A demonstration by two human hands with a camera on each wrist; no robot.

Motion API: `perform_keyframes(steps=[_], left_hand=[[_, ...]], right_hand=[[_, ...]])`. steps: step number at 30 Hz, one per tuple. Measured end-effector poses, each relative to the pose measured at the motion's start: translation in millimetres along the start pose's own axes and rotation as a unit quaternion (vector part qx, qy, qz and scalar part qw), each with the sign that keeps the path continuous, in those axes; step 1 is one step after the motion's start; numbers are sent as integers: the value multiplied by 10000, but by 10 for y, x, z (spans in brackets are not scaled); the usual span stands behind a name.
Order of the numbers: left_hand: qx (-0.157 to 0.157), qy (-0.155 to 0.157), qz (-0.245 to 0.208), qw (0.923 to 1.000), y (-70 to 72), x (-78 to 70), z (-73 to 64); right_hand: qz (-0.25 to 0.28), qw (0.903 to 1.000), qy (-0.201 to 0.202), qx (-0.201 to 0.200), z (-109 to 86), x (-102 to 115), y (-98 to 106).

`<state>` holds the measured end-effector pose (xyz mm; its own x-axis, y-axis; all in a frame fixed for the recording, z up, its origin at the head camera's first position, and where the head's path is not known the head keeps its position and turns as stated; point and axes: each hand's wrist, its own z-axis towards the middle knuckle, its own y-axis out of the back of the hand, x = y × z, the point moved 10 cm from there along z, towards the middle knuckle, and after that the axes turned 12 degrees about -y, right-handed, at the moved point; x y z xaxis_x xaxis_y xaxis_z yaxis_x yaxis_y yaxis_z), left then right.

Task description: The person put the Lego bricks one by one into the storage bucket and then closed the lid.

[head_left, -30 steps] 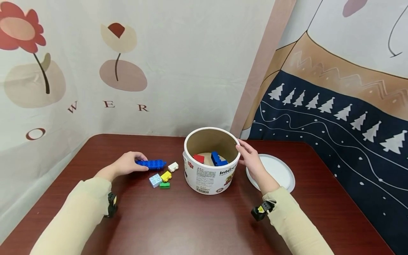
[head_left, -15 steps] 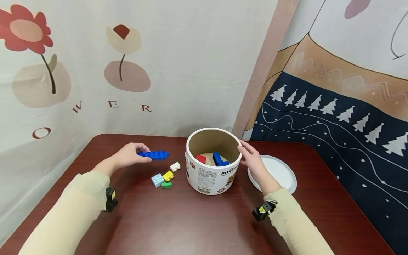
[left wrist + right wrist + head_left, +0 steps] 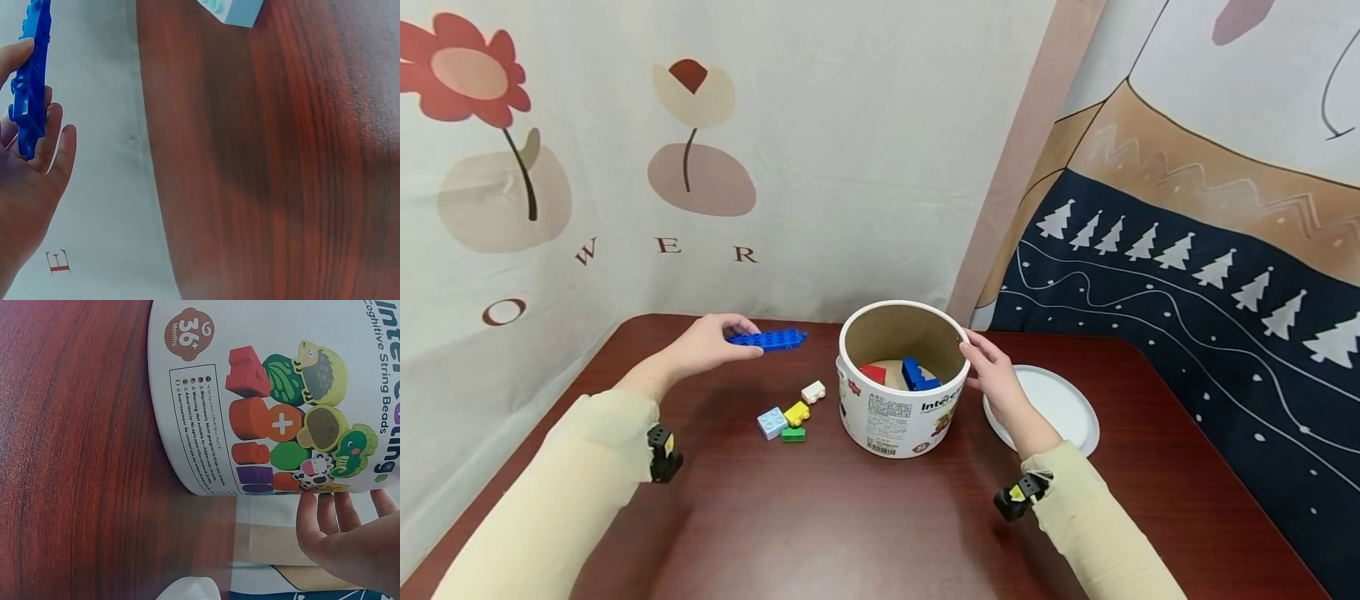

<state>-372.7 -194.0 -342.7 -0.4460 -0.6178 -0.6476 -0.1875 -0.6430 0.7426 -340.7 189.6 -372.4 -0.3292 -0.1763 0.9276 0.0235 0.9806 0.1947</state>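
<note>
My left hand (image 3: 711,346) holds a long blue studded toy block (image 3: 771,339) with a narrow tab at its end. In the left wrist view the thumb presses one side of this blue block (image 3: 30,81) and fingers lie behind it. On the table below it sit a light blue brick (image 3: 772,423), a yellow piece (image 3: 797,413), a green brick (image 3: 793,435) and a white piece (image 3: 813,392). My right hand (image 3: 996,379) grips the white bucket (image 3: 887,421) at its right rim and side. In the right wrist view several fingers meet its printed wall.
Inside the bucket lie a red block (image 3: 873,373) and a blue block (image 3: 917,377). A white round lid (image 3: 1060,408) lies on the brown table (image 3: 820,525) to the right, partly under the right forearm. Patterned curtains (image 3: 850,167) stand behind the table.
My left hand has lifted the blue studded block off the table, up and slightly to the right. The right hand stays at the bucket; the head view has shifted slightly.
</note>
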Motion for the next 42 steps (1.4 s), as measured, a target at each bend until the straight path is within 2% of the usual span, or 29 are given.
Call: perform_keyframes(steps=[7,15,22,28,36,42], left_hand=[[-74,-73,63,9999,81,-106,53],[-175,-283,65,9994,132,-328,154],[-108,-362,-55,9993,47,-494,281],[-92,-583,-202,9981,-48,-709,445],[41,-851,-567,9947,-241,-1008,609],[192,-1084,-650,9918,-446,-1218,721]], right_hand=[[41,9999,72,58,-7,33,-6],[76,10000,40,38,-14,41,6],[91,9999,32,81,-26,18,-10],[132,9999,40,72,-15,16,-6],[93,9999,46,63,-2,4,-11],[86,9999,53,45,-1,7,-11]])
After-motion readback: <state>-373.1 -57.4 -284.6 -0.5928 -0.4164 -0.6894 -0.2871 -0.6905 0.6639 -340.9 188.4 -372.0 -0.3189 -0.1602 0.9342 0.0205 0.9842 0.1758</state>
